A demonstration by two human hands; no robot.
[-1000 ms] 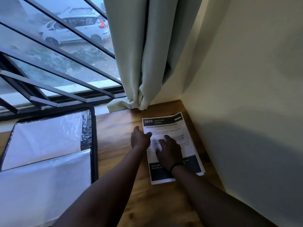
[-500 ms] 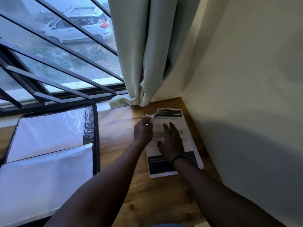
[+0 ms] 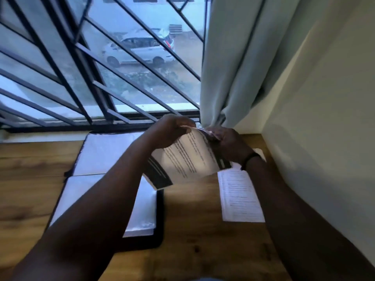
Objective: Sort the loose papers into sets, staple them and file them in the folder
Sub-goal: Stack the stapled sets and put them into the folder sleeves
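Note:
Both hands hold a printed set of papers (image 3: 186, 161) up in the air above the wooden table (image 3: 192, 240). The set has black bands at its ends and hangs down toward me. My left hand (image 3: 168, 130) grips its far top edge. My right hand (image 3: 227, 145), with a dark wristband, pinches the same edge on the right. Another printed sheet (image 3: 239, 197) lies flat on the table at the right. A black folder (image 3: 105, 179) lies open at the left, showing clear plastic sleeves. No stapler is in view.
A barred window (image 3: 101, 67) runs along the table's far edge. A pale curtain (image 3: 233, 63) hangs at the back right corner. A cream wall (image 3: 324, 118) closes the right side right next to the sheet on the table.
The top set was peeled off the stack and lifted clear of the table by both hands. A plain text sheet is now uncovered below. The camera has swung left.

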